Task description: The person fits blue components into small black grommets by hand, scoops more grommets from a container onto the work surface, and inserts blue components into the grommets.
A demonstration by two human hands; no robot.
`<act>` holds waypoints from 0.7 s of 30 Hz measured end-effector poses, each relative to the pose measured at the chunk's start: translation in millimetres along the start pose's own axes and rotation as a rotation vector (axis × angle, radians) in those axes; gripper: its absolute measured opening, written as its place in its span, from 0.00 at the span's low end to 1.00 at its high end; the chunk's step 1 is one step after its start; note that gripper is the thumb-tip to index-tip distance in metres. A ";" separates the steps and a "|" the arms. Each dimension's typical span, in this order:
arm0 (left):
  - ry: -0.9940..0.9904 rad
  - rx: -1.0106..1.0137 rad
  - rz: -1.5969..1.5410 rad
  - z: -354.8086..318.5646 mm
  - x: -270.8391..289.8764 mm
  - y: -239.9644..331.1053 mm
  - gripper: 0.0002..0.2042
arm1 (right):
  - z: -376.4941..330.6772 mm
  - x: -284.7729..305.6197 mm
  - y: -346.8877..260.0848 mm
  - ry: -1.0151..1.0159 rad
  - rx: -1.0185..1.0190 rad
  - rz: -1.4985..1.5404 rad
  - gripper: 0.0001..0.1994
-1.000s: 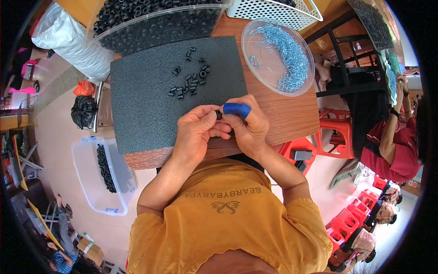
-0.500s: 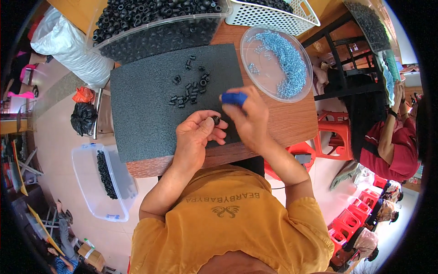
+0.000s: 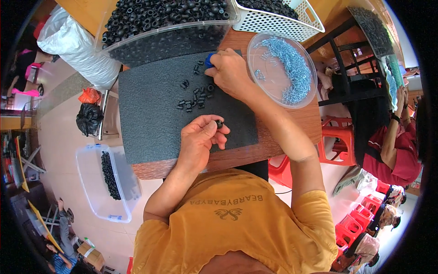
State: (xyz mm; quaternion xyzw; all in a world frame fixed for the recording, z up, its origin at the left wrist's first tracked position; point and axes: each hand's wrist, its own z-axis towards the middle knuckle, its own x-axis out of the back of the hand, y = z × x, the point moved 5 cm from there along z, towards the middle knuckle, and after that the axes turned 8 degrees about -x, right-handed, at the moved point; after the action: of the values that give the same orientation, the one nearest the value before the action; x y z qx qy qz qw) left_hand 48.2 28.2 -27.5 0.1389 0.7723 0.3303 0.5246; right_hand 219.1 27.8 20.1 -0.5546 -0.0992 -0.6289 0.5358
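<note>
Left hand (image 3: pixel 199 139) is pinching a small black rubber ring (image 3: pixel 219 123) at fingertips, grip clamped on it, over the near part of the dark grey foam mat (image 3: pixel 150 114); its axis is unclear. Right hand (image 3: pixel 232 71) is reaching far, fingers closed around a blue-handled tool (image 3: pixel 209 60), beside the scattered black rings (image 3: pixel 196 96).

Small assembly workshop: bins of black rubber rings (image 3: pixel 164 18), tray of screws (image 3: pixel 285 68), co-workers on red stools (image 3: pixel 337 146).

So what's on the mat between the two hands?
In the head view, a loose scatter of small black rubber rings lies on the dark grey foam mat, between the left hand and the right hand.
</note>
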 end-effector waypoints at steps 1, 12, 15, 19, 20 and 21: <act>0.002 -0.002 -0.001 0.3 -0.2 -0.2 0.09 | 1.7 -5.0 -2.3 -0.039 0.037 -0.054 0.08; 0.005 -0.014 -0.028 0.9 0.6 1.1 0.09 | -20.5 34.4 -6.4 -0.035 0.011 0.116 0.06; 0.036 -0.035 -0.060 4.3 -3.7 1.4 0.10 | -62.4 45.6 -12.6 -0.037 -0.269 0.605 0.05; 0.072 -0.118 -0.032 9.0 -12.2 1.0 0.10 | -101.9 37.8 -27.8 0.068 -0.300 0.712 0.08; 0.107 -0.134 -0.036 7.9 -15.5 1.5 0.10 | -106.8 40.2 -31.8 0.167 -0.204 0.660 0.08; 0.141 -0.152 -0.040 7.1 -17.5 2.5 0.10 | -108.8 39.9 -32.4 0.169 -0.206 0.662 0.08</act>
State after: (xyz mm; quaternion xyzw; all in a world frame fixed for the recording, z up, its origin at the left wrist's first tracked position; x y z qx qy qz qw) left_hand 61.5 22.8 -14.9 0.0598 0.7826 0.3863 0.4845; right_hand 136.9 -59.8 27.7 -0.5537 0.1945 -0.4714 0.6582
